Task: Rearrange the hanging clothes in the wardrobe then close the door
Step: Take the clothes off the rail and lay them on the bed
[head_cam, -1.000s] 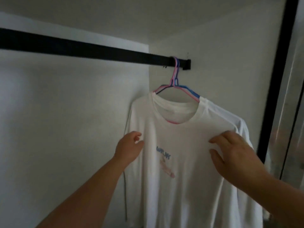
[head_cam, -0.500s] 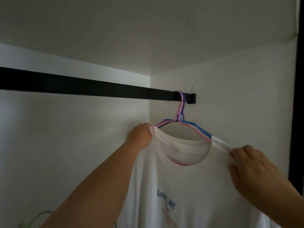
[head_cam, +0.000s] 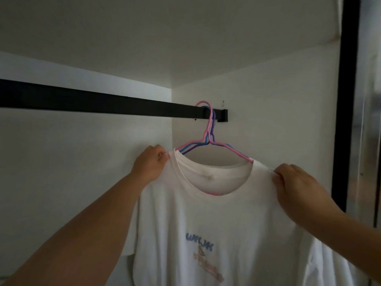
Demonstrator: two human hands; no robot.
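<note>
A white T-shirt (head_cam: pixel 216 223) with a blue and pink print hangs on a pink hanger (head_cam: pixel 207 129), bunched with blue and purple hangers on the black rail (head_cam: pixel 103 103) near its right end. My left hand (head_cam: pixel 149 164) pinches the shirt's left shoulder beside the collar. My right hand (head_cam: pixel 296 182) grips the right shoulder seam. Both hands sit level with the hanger's arms.
The wardrobe's white back wall and right side wall (head_cam: pixel 278 120) close in behind the shirt. A black door frame (head_cam: pixel 348 100) runs vertically at the right, with a glossy door panel (head_cam: pixel 371 141) beyond it. The rail's left stretch carries nothing.
Both hands rose from the shirt's chest to its shoulders and took hold of the fabric. The view tilted up, showing more of the wardrobe ceiling.
</note>
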